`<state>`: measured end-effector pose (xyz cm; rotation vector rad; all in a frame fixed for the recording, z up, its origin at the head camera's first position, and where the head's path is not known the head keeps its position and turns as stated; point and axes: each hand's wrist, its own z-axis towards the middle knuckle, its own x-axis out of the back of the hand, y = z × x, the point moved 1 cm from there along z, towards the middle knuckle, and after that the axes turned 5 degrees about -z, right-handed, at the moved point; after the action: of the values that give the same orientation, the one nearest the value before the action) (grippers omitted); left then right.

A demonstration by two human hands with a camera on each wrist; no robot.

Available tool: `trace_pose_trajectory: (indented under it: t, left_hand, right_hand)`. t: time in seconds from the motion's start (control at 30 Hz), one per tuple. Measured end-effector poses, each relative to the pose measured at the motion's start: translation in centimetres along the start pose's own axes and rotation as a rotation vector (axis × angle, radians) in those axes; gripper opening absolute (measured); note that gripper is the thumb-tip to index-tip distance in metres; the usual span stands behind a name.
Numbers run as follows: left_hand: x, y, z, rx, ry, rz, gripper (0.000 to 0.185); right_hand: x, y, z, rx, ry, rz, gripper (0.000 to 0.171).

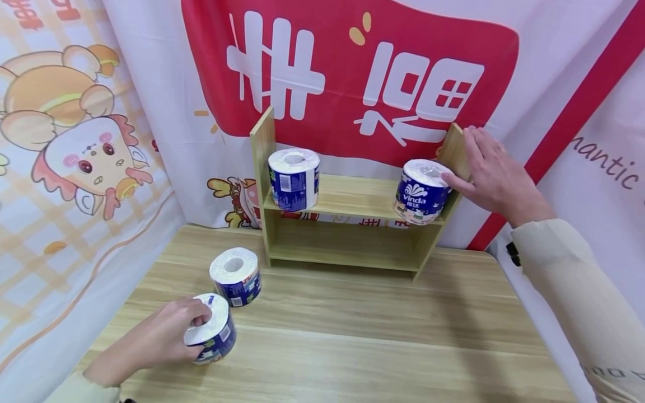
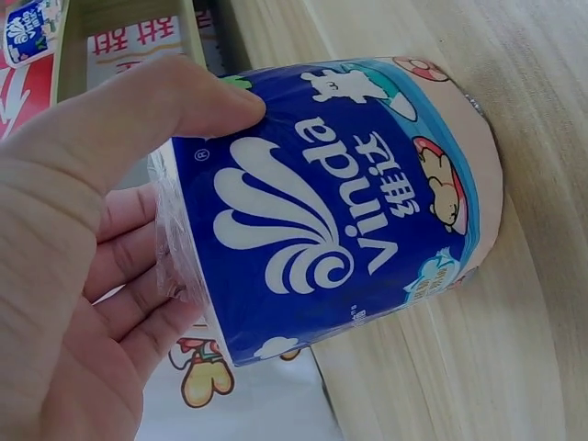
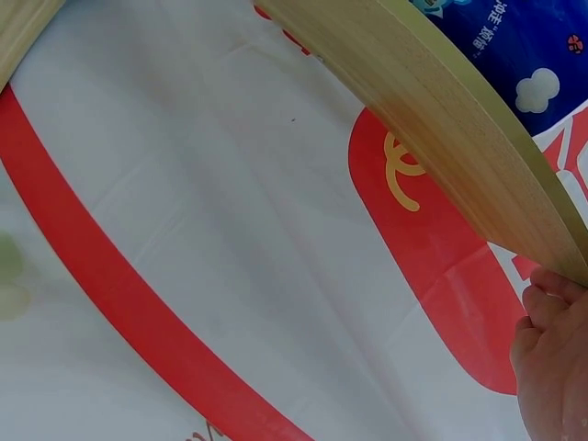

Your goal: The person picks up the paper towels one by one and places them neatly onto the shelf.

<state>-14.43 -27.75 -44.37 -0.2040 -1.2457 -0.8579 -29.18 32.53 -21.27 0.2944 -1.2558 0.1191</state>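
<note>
At the lower left of the head view, my left hand [image 1: 161,336] grips a blue and white toilet roll [image 1: 219,336] standing on the table, thumb on its printed side, fingers at its top and core. The left wrist view shows that thumb [image 2: 216,96] pressing the Vinda wrapper [image 2: 340,211]. Just behind stands a second toilet roll [image 1: 237,277]. My right hand [image 1: 496,173] rests with fairly straight fingers at the top of the wooden shelf's right side panel [image 1: 453,151]. Its thumb reaches toward a toilet roll [image 1: 420,196] on the upper board; whether they touch, I cannot tell.
Another toilet roll [image 1: 294,182] stands at the left end of the shelf's upper board [image 1: 358,196]. Below it is a lower board [image 1: 342,246]. The shelf stands at the back of the wooden table [image 1: 353,324], against a printed curtain [image 1: 332,73].
</note>
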Motion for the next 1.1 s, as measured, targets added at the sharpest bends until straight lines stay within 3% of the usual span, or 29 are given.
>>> trace_pose_trajectory:
  t: [0.37,0.53,0.8,1.1]
  left_hand:
    - [0.1,0.2,0.3,-0.056,-0.024,-0.048,0.052]
    - [0.2,0.8,0.6,-0.065,-0.042,-0.036,0.052]
    - [0.4,2.1,1.4,-0.132,-0.042,-0.032,0.051]
    - [0.8,3.3,2.8,-0.134,-0.085,-0.060,0.047]
  right_hand:
    - [0.1,-0.1,0.1,0.008,0.001,-0.005,0.108]
    - [0.0,0.0,0.0,0.006,0.000,-0.007,0.109]
    - [0.1,0.0,0.1,0.003,-0.004,-0.017,0.109]
    - [0.2,0.0,0.0,0.007,-0.004,-0.018,0.109]
